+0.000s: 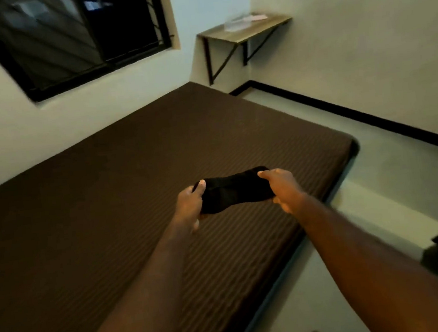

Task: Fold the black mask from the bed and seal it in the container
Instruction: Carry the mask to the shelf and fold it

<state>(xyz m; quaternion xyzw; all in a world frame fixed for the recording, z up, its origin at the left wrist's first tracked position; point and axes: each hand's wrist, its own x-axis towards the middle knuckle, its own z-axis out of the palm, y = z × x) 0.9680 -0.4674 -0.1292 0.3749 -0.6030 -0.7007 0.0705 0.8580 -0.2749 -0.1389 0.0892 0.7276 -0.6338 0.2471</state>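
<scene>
1. Two bare hands hold the black mask (235,191) above the brown striped bed (110,218), near its right edge.
2. Head view: the left hand (190,202) has its fingers closed on the mask's left end, thumb on top.
3. The right hand (282,187) pinches the right end, fingers curled around the fabric.
4. The mask spans the gap between both hands.
5. A clear container (235,24) sits on the wall shelf (245,32) in the far corner, well apart from the hands.
</scene>
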